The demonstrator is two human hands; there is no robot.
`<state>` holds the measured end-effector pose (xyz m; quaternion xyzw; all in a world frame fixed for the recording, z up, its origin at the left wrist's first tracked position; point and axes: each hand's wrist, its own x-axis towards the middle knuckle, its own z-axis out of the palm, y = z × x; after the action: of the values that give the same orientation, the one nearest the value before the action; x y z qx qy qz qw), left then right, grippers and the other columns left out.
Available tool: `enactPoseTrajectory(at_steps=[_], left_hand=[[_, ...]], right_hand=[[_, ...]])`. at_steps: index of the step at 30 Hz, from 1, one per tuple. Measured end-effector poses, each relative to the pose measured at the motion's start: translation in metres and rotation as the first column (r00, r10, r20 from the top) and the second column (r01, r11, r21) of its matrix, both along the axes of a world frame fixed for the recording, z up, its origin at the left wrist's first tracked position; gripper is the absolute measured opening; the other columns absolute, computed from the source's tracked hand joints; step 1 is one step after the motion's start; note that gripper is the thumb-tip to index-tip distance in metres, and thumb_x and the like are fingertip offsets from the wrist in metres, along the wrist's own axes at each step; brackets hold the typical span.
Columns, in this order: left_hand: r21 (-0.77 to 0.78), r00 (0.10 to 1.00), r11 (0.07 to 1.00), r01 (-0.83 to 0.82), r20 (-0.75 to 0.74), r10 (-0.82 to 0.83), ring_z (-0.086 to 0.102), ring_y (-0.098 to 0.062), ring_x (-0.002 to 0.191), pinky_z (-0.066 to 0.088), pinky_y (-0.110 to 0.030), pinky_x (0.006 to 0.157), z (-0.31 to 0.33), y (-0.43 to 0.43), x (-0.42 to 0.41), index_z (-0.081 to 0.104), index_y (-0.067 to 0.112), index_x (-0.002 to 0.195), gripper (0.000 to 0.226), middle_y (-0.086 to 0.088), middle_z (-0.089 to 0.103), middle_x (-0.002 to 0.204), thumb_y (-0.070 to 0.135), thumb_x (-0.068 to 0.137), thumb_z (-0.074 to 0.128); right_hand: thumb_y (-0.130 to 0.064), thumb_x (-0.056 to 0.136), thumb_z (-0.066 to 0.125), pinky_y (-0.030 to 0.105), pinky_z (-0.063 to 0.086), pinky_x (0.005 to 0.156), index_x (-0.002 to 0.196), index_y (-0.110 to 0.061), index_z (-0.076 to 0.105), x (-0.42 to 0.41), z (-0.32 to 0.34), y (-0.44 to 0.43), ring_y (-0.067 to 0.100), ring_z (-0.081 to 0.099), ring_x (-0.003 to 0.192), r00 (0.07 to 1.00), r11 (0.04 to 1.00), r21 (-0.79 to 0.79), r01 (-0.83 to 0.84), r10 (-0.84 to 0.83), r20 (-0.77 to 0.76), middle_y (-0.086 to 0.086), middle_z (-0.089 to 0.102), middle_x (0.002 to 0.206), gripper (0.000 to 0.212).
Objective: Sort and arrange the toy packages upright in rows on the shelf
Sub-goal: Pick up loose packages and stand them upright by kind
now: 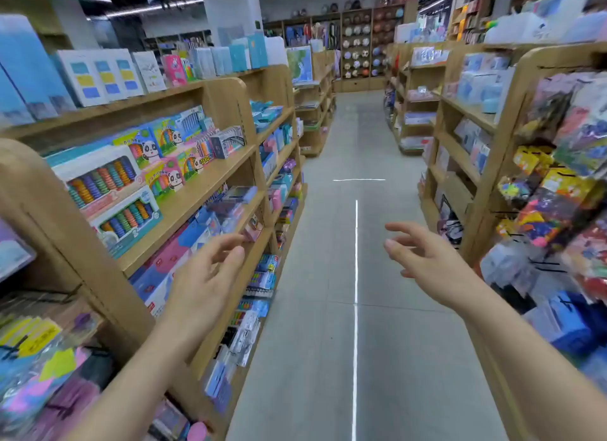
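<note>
The fingers [226, 243] of the left hand [203, 286] are spread wide and loose, holding nothing, just in front of a wooden shelf [197, 194] on the left. The right hand [427, 263] hovers over the aisle, likewise spread and empty. On that shelf, toy packages [164, 174], panda boxes and boxes of coloured rings, stand upright in rows, so this tier looks sorted. The tier below holds blue and pink packs [177, 253] that seem to lean, though blur prevents certainty. Tidying there probably remains. Beyond lies a grey floor [328, 309] with a white line [356, 260]. More wooden shelving [466, 112] stands on the right with hanging bags [558, 194], and balls [358, 49] are displayed on the far wall.
</note>
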<state>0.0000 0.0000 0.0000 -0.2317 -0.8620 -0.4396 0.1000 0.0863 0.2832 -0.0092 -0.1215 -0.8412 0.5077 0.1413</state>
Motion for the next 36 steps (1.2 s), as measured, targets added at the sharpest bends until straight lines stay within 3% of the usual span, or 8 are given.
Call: enactPoseTrajectory(at_steps=[2,5,8,11,17,23,30,36], left_hand=[[0.098,0.998,0.994,-0.051,0.039,0.047,0.057,0.008,0.094,0.049,-0.03,0.082,0.003,0.025,-0.037,0.06,0.043,0.099,0.015,0.025,0.063,0.1,0.03,0.095,0.051],[0.055,0.995,0.996,-0.076,-0.053,0.079,0.056,0.012,0.088,0.043,-0.011,0.071,0.01,0.061,-0.093,0.058,0.045,0.088,0.025,0.022,0.065,0.09,0.021,0.091,0.058],[-0.113,0.983,0.988,-0.108,-0.161,0.09,0.053,0.007,0.094,0.04,-0.005,0.072,0.012,0.089,-0.153,0.059,0.041,0.096,0.028,0.023,0.059,0.097,0.014,0.089,0.058],[-0.295,0.961,0.944,-0.15,-0.267,0.069,0.051,-0.004,0.106,0.037,-0.019,0.086,0.002,0.111,-0.224,0.064,0.025,0.113,0.024,0.015,0.059,0.111,0.021,0.092,0.052],[-0.566,0.941,0.803,-0.187,-0.338,-0.019,0.05,-0.022,0.121,0.053,-0.041,0.085,-0.019,0.157,-0.39,0.057,0.023,0.123,0.049,0.001,0.054,0.132,0.044,0.087,0.032],[-0.43,0.981,0.894,-0.124,-0.191,0.044,0.023,-0.014,0.14,0.024,-0.037,0.114,0.005,0.204,-0.584,0.03,0.027,0.145,0.07,0.006,0.029,0.152,0.065,0.087,0.02],[-0.44,0.947,0.88,-0.179,-0.319,0.034,0.037,-0.024,0.128,0.03,-0.032,0.101,0.059,0.266,-0.786,0.041,0.017,0.135,0.041,0.0,0.043,0.138,0.028,0.096,0.043],[-0.531,0.948,0.813,-0.241,-0.309,0.079,0.039,-0.02,0.129,0.042,-0.039,0.097,0.057,0.331,-0.924,0.04,0.02,0.138,0.041,0.001,0.044,0.141,0.024,0.097,0.038]], right_hand=[[-0.034,0.092,0.055,0.036,0.052,0.088,0.118,-0.032,0.056,-0.04,0.005,0.027,0.009,0.061,0.095,0.999,1.0,0.018,0.009,-0.009,-0.032,-0.008,0.063,0.102,0.026],[-0.031,0.093,0.054,0.013,0.046,0.071,0.118,-0.027,0.057,-0.108,0.01,0.064,0.005,0.058,0.089,0.999,0.989,0.142,0.031,-0.025,-0.043,-0.014,0.061,0.096,0.026],[-0.03,0.094,0.052,0.019,0.04,0.079,0.126,-0.024,0.055,-0.181,0.015,0.092,0.01,0.057,0.099,0.999,0.949,0.314,0.035,-0.022,-0.045,-0.008,0.062,0.109,0.033],[-0.027,0.096,0.049,0.016,0.027,0.088,0.133,-0.022,0.049,-0.26,0.02,0.113,0.016,0.046,0.12,0.999,0.837,0.548,-0.006,0.033,-0.04,-0.003,0.053,0.129,0.038],[-0.053,0.092,0.035,0.045,0.025,0.114,0.145,-0.036,0.027,-0.435,0.031,0.144,0.019,0.011,0.145,0.996,0.64,0.768,-0.021,0.08,-0.039,-0.003,0.022,0.156,0.057],[-0.073,0.082,0.014,0.04,0.011,0.119,0.14,-0.055,-0.015,-0.587,0.031,0.156,0.011,-0.016,0.145,0.998,0.618,0.784,-0.05,0.066,0.011,-0.011,-0.012,0.159,0.067],[-0.045,0.096,0.038,0.033,0.045,0.091,0.142,-0.049,-0.015,-0.722,0.012,0.191,0.018,0.029,0.139,0.996,0.665,0.744,-0.072,0.008,0.089,-0.01,0.0,0.159,0.071],[-0.035,0.095,0.044,0.028,0.044,0.085,0.145,-0.037,0.019,-0.855,-0.017,0.25,0.014,0.047,0.119,0.998,0.78,0.624,-0.054,0.055,0.018,-0.011,0.044,0.135,0.056]])
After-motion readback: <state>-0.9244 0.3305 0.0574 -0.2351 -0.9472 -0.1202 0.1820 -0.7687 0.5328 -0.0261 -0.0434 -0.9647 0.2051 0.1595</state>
